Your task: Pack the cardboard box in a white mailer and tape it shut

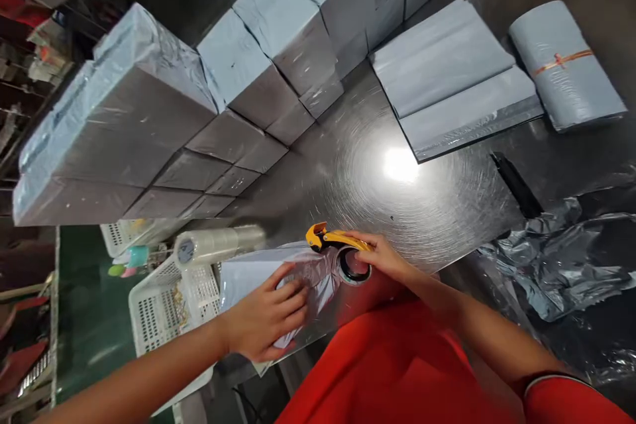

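My right hand (385,255) is wrapped round a yellow tape dispenser (342,238) fitted with a roll of clear tape. A strip of clear tape (322,281) appears to run from the roll to a white wrapped package (243,278) at the table's near edge. Over that package lies my left hand (265,315), its fingers curled across the top and the thumb at the near side, gripping it. The package's underside and part of its right end are hidden.
Stacked white parcels (278,86) line the steel table's (342,172) far left. White mailing bags (457,73) and a tied bundle (566,66) lie at the back right. Left of the package are tape rolls (213,248) and a white basket (149,318); crumpled plastic (561,265) is at right.
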`<state>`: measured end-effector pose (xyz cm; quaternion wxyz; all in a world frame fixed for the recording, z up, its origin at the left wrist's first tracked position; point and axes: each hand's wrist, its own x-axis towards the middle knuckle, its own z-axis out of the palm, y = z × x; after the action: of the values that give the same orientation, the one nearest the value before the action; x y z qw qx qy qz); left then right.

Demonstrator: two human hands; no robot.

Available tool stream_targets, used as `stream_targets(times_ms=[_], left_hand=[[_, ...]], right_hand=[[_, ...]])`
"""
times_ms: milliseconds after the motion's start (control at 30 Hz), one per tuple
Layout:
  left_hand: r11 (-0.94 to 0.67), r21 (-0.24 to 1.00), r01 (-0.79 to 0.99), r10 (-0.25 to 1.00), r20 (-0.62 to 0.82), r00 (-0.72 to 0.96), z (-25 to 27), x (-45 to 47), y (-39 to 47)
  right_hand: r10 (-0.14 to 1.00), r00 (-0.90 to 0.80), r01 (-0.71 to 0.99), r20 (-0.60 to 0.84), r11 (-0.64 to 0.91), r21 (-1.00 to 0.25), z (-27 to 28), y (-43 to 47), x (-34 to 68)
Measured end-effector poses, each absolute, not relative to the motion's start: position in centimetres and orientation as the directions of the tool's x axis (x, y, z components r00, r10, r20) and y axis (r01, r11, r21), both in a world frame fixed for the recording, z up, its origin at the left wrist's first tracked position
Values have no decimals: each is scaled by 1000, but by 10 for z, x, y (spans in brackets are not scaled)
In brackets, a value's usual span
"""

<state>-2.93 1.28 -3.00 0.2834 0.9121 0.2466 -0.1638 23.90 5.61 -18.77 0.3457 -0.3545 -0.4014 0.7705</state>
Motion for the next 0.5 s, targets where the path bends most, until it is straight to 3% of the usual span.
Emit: stream_targets(times_ms=[167, 333, 433, 500], left_hand=[[-688, 178, 704, 644, -297, 705, -35, -11, 27], [-586, 86, 806, 784, -194, 590, -30, 8, 45], [-432, 38, 901, 887, -162, 432, -31, 16, 50], [-270, 29, 962, 951, -147, 271, -34, 24, 55]], right_hand=[[773, -571, -154, -277, -432, -888, -188, 115, 203], [722, -644, -99, -251, -405, -909, -186, 138, 227], [710, -676, -153, -198, -397, -905, -189, 95, 283], [705, -655, -176, -271, -491, -853, -193, 52, 309]])
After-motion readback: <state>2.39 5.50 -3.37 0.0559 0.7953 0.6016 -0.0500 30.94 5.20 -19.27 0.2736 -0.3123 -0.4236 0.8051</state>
